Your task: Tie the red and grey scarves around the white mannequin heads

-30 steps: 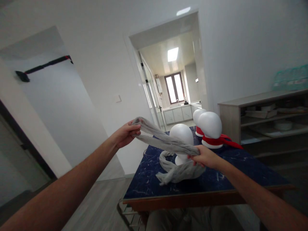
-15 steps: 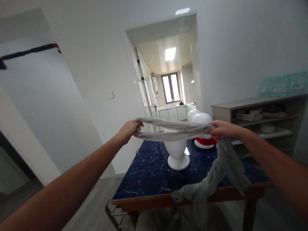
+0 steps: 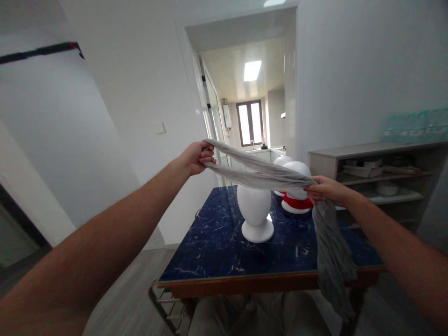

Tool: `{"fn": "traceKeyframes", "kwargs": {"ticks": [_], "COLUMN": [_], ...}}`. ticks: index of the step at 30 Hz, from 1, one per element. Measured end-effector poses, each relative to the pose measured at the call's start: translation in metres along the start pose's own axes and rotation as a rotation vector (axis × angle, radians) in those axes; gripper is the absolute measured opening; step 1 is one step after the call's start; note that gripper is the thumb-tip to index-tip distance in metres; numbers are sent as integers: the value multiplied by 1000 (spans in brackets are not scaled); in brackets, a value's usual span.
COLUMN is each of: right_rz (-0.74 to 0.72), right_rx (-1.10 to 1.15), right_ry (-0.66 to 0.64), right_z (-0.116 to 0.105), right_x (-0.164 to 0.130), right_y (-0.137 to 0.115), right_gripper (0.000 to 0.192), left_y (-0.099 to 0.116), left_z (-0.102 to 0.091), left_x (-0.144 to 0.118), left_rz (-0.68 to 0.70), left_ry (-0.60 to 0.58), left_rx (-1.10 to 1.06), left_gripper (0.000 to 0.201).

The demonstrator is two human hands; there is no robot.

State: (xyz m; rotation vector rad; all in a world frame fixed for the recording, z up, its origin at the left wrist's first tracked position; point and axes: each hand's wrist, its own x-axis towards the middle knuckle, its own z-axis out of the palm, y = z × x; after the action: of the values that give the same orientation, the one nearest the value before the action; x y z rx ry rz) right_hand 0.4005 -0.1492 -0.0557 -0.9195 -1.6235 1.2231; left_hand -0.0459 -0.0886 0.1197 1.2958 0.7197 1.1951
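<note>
A long grey scarf (image 3: 259,171) is stretched between my two hands in a doubled loop. My left hand (image 3: 200,157) is closed around the loop's end, higher than the right. My right hand (image 3: 324,189) grips both strands together, and the scarf's loose part hangs below it past the table edge. Behind the stretched cloth stands a white mannequin head (image 3: 255,212), upright on the table, its top hidden by the scarf. Another white mannequin head (image 3: 297,171) with a red band (image 3: 297,201) round its neck is farther back, partly covered by my right hand and the scarf.
The heads stand on a blue marble-patterned table (image 3: 210,252) with a wooden edge. A third white head (image 3: 282,161) is at the back. To the right, a shelf unit (image 3: 322,161) carries wrapped bottles (image 3: 413,127). A metal rack (image 3: 164,303) is at the table's left.
My left hand has risen with its end of the scarf, so the loop now slants down to the right. The hanging part has swung right and drawn together below my right hand.
</note>
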Motion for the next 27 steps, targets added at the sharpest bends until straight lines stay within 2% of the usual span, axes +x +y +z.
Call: {"fn": "traceKeyframes", "kwargs": {"ticks": [4, 8, 11, 14, 17, 21, 24, 27], "right_rz": [-93, -307, -430, -501, -421, -207, -5, 183], "right_rx": [431, 808, 903, 940, 967, 970, 917, 755], "right_ry": [-89, 63, 140, 129, 137, 222, 298, 302], "right_z": [-8, 7, 25, 37, 39, 40, 48, 59], "right_x": [10, 33, 59, 89, 116, 138, 140, 128], "right_y": [5, 9, 10, 13, 23, 54, 84, 111], "right_gripper": [30, 25, 21, 17, 17, 20, 24, 25], "left_y": [-15, -46, -68, -88, -112, -153, -188, -221], "left_z": [-12, -19, -20, -20, -23, -32, -42, -53], "left_x": [15, 27, 39, 56, 74, 84, 76, 53], "left_rz": [-121, -98, -25, 73, 118, 63, 23, -1], "left_ry": [-104, -167, -129, -19, 107, 219, 277, 328], "left_rx": [-169, -369, -489, -579, -626, -642, -650, -659], "left_gripper": [22, 28, 33, 35, 31, 22, 22, 29]}}
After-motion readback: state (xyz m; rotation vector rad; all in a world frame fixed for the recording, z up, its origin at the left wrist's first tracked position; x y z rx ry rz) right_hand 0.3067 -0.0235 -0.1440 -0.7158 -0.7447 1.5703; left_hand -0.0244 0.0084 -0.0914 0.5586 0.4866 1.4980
